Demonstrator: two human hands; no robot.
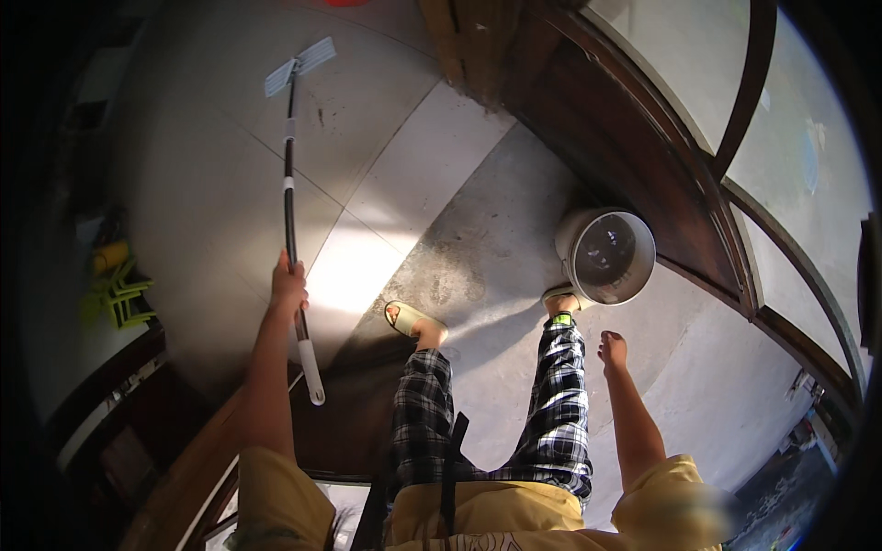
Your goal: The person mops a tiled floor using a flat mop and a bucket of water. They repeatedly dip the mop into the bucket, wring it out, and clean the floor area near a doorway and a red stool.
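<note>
My left hand [288, 286] is wrapped round the dark pole of a mop [290, 211], a short way above its white grip end. The pole reaches away from me over the floor, and its pale flat head [300, 66], in two wing-like halves, rests at the far left on the tiles. My right hand [613, 351] hangs low at my right side with nothing in it, its fingers loosely curled and a little apart. Just beyond that hand stands a pale bucket [570, 253] with dark water in it, beside my right foot.
A dark wooden door frame [643, 138] with glass panes runs along the right. Light tiles meet a rough grey concrete strip [469, 239] underfoot. Green plastic furniture [124, 294] stands at the left. Something red [345, 2] shows at the top edge.
</note>
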